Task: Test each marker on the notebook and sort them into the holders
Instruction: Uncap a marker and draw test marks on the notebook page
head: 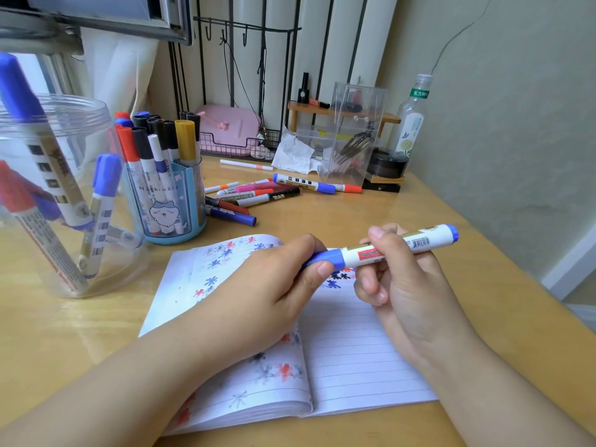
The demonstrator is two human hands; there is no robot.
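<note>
A white marker with blue ends [396, 245] lies level above the open lined notebook [354, 366]. My right hand [409, 285] grips its barrel. My left hand [274, 291] grips its blue cap [325, 258], which sits on the marker. Red, blue and black star marks dot the notebook pages. A clear jar [58, 195] at the left holds three big markers. The blue cartoon holder [171, 201] beside it is packed with several markers. Several loose markers [258, 195] lie in a heap behind the notebook.
At the back of the wooden desk [387, 208] stand a clear acrylic box [354, 130], a plastic bottle [412, 121], a small wooden shelf [338, 111], crumpled tissue [293, 153] and a pink case in a wire basket [232, 130]. The wall runs along the right side.
</note>
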